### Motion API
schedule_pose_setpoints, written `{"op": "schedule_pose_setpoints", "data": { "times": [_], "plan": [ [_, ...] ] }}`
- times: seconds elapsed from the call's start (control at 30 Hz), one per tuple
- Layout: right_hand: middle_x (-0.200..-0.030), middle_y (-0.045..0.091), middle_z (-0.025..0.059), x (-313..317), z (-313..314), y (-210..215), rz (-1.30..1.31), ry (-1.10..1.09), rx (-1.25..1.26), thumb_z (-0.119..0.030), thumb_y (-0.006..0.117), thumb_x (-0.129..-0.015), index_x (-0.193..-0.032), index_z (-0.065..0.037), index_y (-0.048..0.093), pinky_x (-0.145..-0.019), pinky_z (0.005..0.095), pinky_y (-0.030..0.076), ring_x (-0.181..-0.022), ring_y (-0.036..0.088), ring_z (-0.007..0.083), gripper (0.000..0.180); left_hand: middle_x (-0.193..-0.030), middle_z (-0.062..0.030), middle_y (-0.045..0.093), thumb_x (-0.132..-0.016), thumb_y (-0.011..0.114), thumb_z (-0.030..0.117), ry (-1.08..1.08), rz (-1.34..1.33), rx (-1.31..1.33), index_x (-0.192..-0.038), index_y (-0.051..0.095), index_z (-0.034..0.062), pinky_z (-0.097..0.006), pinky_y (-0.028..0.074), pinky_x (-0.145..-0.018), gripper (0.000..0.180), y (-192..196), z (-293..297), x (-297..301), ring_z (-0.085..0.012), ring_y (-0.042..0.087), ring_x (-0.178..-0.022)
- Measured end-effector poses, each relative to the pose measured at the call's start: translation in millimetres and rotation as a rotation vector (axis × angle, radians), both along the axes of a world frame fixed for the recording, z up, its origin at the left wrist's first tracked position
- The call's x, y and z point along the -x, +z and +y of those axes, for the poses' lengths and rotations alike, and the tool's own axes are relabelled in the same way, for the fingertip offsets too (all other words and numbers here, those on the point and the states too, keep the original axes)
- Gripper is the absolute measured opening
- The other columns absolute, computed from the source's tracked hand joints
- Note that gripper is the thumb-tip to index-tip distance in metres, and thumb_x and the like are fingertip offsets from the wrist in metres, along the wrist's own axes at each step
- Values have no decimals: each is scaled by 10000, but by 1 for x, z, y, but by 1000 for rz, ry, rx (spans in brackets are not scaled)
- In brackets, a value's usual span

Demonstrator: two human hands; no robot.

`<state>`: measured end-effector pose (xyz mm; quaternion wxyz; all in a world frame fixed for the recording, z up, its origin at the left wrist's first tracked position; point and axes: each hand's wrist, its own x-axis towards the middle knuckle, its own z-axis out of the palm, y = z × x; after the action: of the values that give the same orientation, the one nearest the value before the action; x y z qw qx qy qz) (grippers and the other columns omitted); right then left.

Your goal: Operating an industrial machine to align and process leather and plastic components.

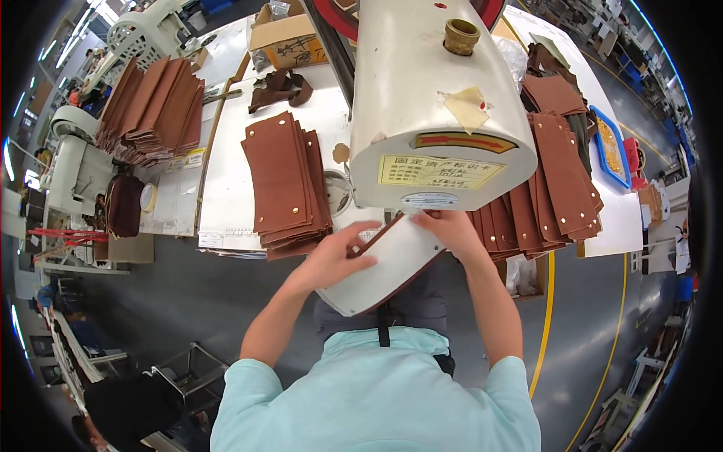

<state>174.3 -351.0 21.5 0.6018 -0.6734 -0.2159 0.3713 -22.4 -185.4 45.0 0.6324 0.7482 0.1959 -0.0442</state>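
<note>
Item in my hands: one brown leather panel [380, 267], pale lining up, at the near table edge under the cream sewing machine head [433, 105], left hand [339, 256] and right hand [448, 230] both with fingers pressed closed on it, brown panel stacks left [286, 184] and right [553, 181].

— What's on the table?
— Brown leather stacks [286, 181] left and right [561, 173] of the white machine [433, 105], plus a cardboard box [290, 41].
— Farther out?
— A blue tray [611, 147], tape roll [148, 197], more leather [154, 109].
</note>
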Motion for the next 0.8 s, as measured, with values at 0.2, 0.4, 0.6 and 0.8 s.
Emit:
{"op": "schedule_pose_setpoints", "data": {
  "times": [0.2,0.4,0.6,0.8],
  "plan": [
    [-1080,718,121,-5,17,-13,-345,65,38,1,746,-795,-1162,23,671,-813,330,548,-975,677,194,375,-854,-108,678,-907,684,147,97,-83,-134,-1302,643,77,-328,521,-711,403,-26,-11,-47,-182,609,-720],
    [-964,737,130,-10,14,-9,-528,47,107,-48,774,-774,-1121,5,700,-770,334,550,-873,697,216,359,-765,-26,652,-887,707,131,45,-52,-241,-1157,716,-3,-270,470,-605,301,-24,-3,-60,-86,554,-668],
    [-898,735,120,-16,-7,-17,-287,-5,151,-77,771,-803,-1067,27,707,-690,328,552,-781,694,169,291,-730,-79,632,-874,712,148,34,-5,-243,-1231,703,70,-304,484,-666,365,-25,-4,-66,-144,558,-667],
    [-870,715,107,4,-39,7,136,57,259,-78,709,-879,-1060,70,664,-656,282,585,-744,700,148,238,-730,-63,651,-875,715,111,98,8,-130,-1177,717,36,-290,480,-634,311,-25,-4,-61,-115,565,-665]
  ]
}}
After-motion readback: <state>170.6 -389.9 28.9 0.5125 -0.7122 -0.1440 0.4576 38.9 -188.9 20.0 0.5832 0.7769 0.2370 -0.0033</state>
